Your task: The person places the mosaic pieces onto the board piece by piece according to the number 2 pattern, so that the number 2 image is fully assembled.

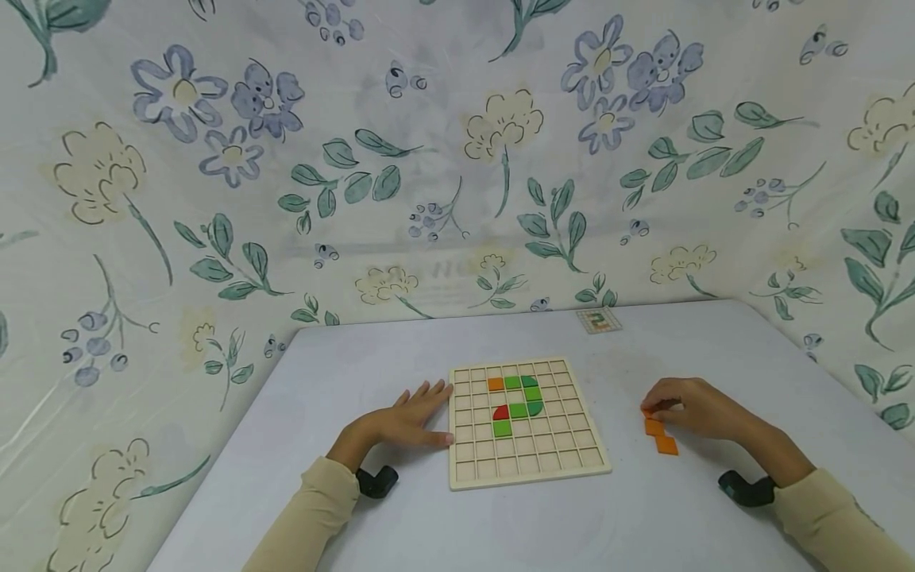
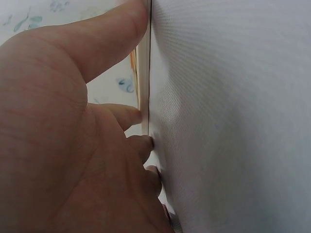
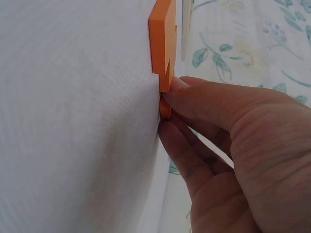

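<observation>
A square wooden grid board (image 1: 475, 469) lies flat on the white table. On it are one orange square tile (image 1: 496, 384), several green tiles (image 1: 518, 411) and a red tile (image 1: 501, 413) with a rounded corner, forming a hook shape. At the board's left edge rests my left hand (image 1: 403, 423), fingers spread and straight, thumb touching the side. My right hand (image 1: 689, 407), to the right of the board, pinches an orange tile (image 3: 165, 108) between thumb and fingers, low at the tabletop. Two more orange square tiles (image 1: 667, 445) lie right beside it, corner to corner.
A small pattern card (image 1: 599, 320) with a printed grid lies at the table's back edge, behind the board. Floral cloth (image 1: 443, 159) hangs behind and beside the white table (image 1: 400, 524). Each wrist wears a black camera (image 1: 746, 488).
</observation>
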